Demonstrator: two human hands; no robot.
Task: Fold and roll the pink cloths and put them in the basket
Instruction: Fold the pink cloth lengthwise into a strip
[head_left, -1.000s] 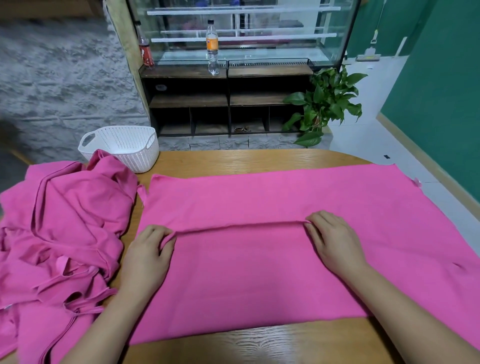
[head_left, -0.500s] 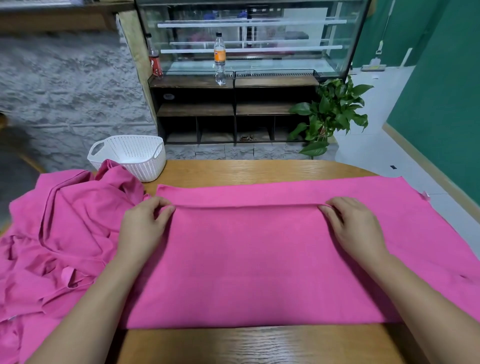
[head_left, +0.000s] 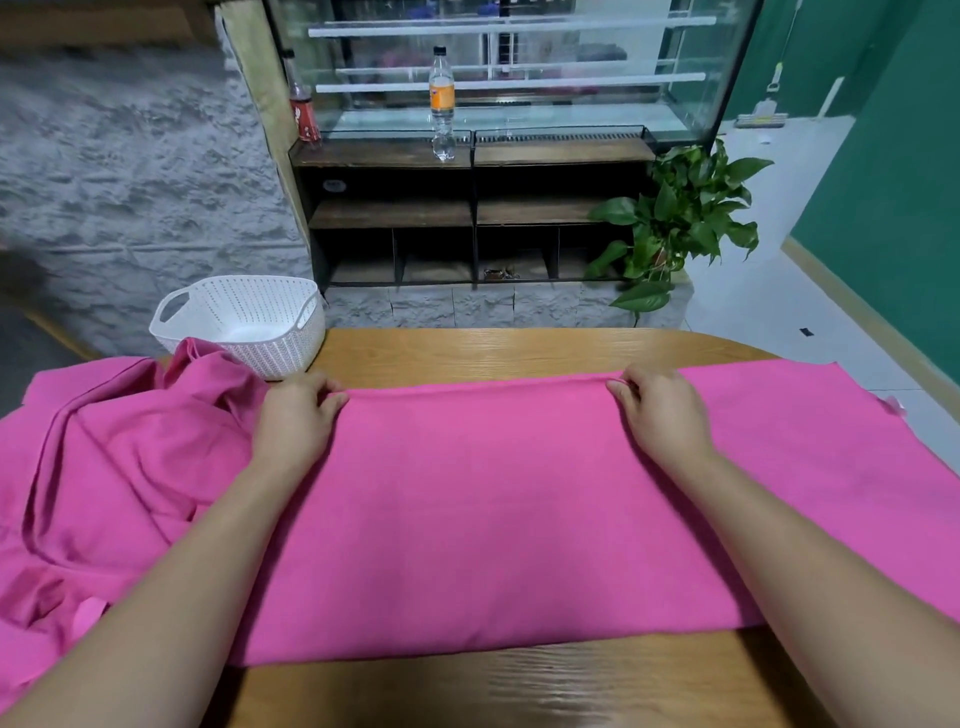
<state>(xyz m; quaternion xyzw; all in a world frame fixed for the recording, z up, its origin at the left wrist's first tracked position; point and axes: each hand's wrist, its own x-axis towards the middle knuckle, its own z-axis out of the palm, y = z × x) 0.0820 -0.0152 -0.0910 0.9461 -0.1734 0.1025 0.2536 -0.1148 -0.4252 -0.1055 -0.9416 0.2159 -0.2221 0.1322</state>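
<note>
1. Now both hands sit on the far edge of the pink cloth (head_left: 519, 519), at 12 o'clock. Left hand (head_left: 296, 426) fingers (head_left: 332, 401) and right hand (head_left: 660, 415) fingers (head_left: 621, 388) curl and pinch the top layer, probably to line it up for an even fold.
2. Pink cloth lies flat, smooth and doubled mid-surface (head_left: 493, 353), with its near fold at 6 o'clock and its right end running toward 3 o'clock.
3. Pile of crumpled pink cloths (head_left: 119, 457) waits at 9 o'clock, touching the left arm. Basket (head_left: 280, 348) stands at 10 o'clock, close for drop-off.
</note>
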